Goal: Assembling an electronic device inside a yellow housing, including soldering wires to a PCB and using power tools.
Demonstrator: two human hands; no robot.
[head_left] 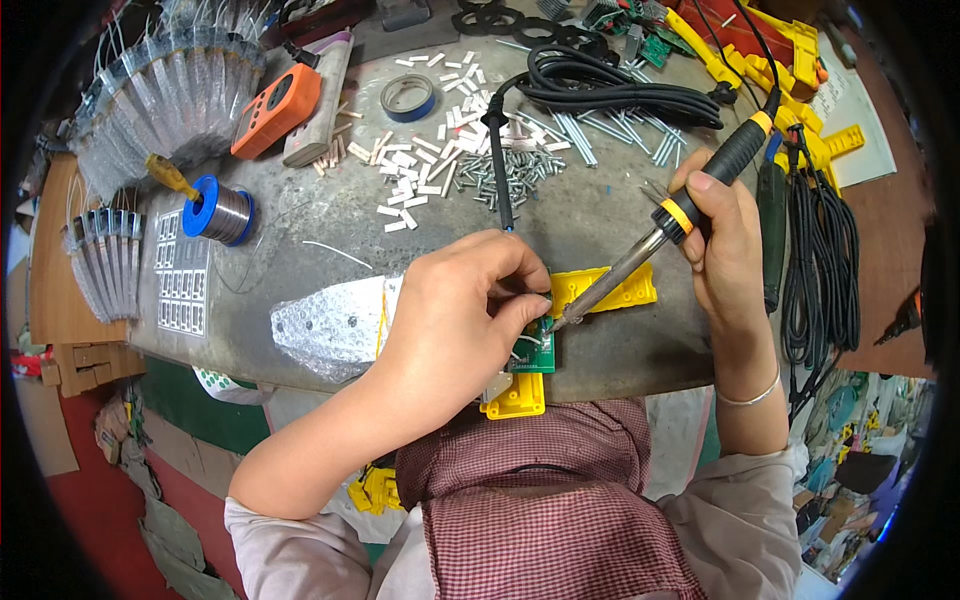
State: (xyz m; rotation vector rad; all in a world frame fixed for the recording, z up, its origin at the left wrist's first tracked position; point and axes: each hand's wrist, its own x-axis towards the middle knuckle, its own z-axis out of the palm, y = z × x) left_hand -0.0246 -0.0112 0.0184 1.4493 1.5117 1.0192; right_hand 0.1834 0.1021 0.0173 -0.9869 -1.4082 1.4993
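My right hand (722, 225) grips a soldering iron (640, 250) by its black and yellow handle, tilted down to the left. Its tip meets the right edge of a green circuit board (533, 357), where contact is hard to make out. My left hand (465, 305) is closed in a pinch over the board, and the fingers hide what they hold. A black cable (500, 160) runs down to that hand, with a bit of blue wire at its end. Yellow plastic housing parts lie beside and below the board, one at the right (630, 288) and another nearer (518, 397).
Bubble wrap (325, 325) lies left of my left hand. Farther back are a solder spool (218, 212), an orange device (277, 110), a tape roll (408, 98), white strips (405, 180), screws (510, 178) and coiled black cable (620, 90). More cables (820, 250) hang at the right.
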